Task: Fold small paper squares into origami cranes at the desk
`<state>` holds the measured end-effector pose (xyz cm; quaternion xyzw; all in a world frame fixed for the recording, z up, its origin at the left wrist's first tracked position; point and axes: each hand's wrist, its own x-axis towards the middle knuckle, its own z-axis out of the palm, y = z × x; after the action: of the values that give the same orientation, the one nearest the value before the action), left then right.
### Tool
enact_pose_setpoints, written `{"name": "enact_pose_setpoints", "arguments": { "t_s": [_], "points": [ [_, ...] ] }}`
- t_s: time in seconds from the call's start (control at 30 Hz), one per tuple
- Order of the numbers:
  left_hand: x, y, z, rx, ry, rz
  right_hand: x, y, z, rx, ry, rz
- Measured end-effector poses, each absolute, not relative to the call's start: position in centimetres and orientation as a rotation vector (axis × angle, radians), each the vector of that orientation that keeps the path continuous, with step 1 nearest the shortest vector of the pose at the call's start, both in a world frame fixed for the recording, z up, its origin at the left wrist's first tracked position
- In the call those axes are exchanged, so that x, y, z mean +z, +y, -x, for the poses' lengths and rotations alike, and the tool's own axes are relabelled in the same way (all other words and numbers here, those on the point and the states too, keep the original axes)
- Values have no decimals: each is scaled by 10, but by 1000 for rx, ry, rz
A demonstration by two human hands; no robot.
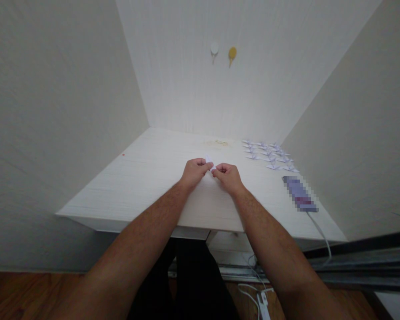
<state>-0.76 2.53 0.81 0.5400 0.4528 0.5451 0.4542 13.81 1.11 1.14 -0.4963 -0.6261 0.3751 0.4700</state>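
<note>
Both of my hands meet over the middle of a white table (136, 186). My left hand (194, 171) and my right hand (227, 175) pinch a small folded piece of white paper (209, 161) between their fingertips. The paper sticks up slightly between the thumbs, just above the tabletop. Most of it is hidden by my fingers.
Several small folded paper cranes (270, 155) lie in rows at the table's back right. A phone (300, 193) with a white cable (320, 231) rests near the right edge. Two wall hooks (223, 52) hang on the back wall. Walls close in on three sides.
</note>
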Motion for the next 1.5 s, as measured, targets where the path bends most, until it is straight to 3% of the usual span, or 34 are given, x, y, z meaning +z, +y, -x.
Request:
{"name": "enact_pose_setpoints", "arguments": {
  "t_s": [0.83,1.5],
  "points": [
    [7,29,11,1474,1282,-1288,11,13,-141,947,-1624,1261],
    [6,29,8,1394,1045,-1240,5,17,-141,973,-1546,1198]
  ]
}}
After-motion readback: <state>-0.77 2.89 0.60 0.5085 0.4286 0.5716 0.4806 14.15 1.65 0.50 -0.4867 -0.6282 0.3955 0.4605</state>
